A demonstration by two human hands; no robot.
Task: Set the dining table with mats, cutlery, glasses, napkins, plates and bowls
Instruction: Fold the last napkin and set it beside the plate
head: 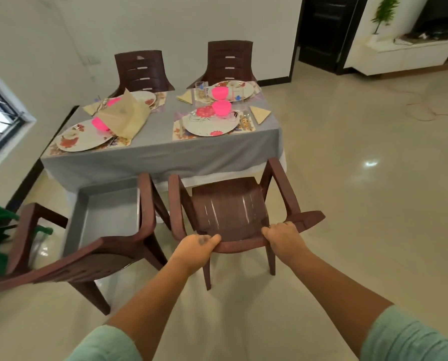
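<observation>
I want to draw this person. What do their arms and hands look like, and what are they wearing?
Both arms are bare from the elbows down, with loose, pale mint-green sleeves above. The left hand has a small dark smudge on its back. The right hand has no rings, watch or gloves.

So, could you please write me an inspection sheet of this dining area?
Surface: table under grey cloth.
Job's things: four floral plates on mats, pink bowls, folded napkins, a glass.
Clutter: a cream cloth lies over the left settings.
Hands: left hand and right hand grip the near chair back.
Cables: a thin cord on the floor.
Surroundings: grey tray, window, dark door.
</observation>
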